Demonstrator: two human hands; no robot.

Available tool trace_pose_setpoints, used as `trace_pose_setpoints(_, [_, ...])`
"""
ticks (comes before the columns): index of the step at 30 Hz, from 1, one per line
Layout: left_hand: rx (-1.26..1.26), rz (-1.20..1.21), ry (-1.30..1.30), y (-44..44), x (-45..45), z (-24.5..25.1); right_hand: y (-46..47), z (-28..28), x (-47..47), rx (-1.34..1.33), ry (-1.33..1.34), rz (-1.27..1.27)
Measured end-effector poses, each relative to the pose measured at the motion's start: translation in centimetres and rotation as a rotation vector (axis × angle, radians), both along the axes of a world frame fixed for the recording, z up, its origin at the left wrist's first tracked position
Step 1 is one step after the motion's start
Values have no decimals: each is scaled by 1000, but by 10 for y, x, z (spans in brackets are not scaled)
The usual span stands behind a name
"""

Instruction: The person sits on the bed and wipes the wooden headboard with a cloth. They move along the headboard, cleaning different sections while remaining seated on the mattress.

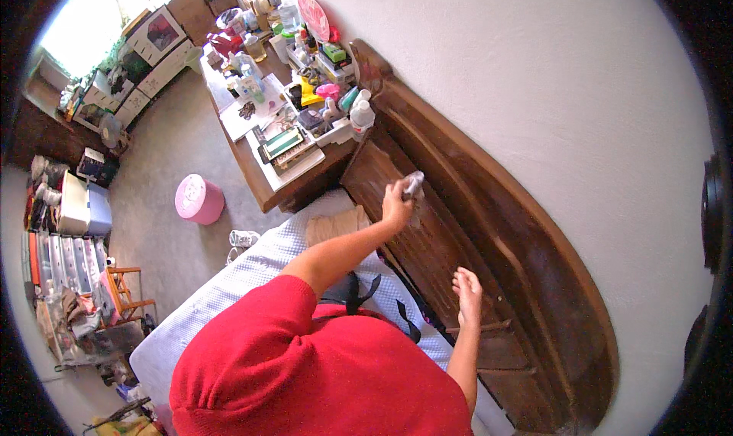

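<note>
My left hand (pixel 397 202) is closed around a crumpled greyish cloth (pixel 413 184). It is against or just over the upper panel of a dark brown wooden headboard (pixel 424 235); the exact contact is hard to make out. My right hand (pixel 469 294) hovers near the lower half of the same headboard, its fingers loosely curled and nothing visible in them. Below the headboard lies a mattress (pixel 229 298) with a white quilted cover. A folded beige fabric item (pixel 337 225) rests on its upper corner.
A wooden desk (pixel 260 192) crowded with bottles, papers and a smartphone (pixel 280 144) adjoins the headboard. On the floor stand a pink round stool (pixel 199 199) and white shoes (pixel 244 238). A small wooden chair (pixel 129 295) is at the left. A pale wall (pixel 544 104) rises behind the headboard.
</note>
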State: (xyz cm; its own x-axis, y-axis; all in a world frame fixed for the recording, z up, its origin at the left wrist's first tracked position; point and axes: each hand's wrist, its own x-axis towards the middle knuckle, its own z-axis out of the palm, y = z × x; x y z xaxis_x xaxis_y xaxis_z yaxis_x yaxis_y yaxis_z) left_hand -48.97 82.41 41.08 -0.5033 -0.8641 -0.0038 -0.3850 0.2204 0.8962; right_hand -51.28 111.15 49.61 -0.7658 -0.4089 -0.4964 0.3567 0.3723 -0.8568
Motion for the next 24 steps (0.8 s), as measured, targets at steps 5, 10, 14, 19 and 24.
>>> trace_pose_setpoints(5, [-118,-66,-152,-40,-40,3,57,-18,3,83,-22,-220])
trace_pose_setpoints(10, [-364,-622,-429,-16,-67,-22,72,-54,30,89,-147,-185])
trace_pose_setpoints(14, [-281,-912,-316,54,-58,-12,45,-65,34,102,-33,-171])
trace_pose_setpoints(19, [-277,-855,-219,78,-38,-12,5,-63,-6,227,371,-142])
trace_pose_setpoints(24, [-50,-231,-21,-43,-36,-65,34,-26,-20,284,316,-92])
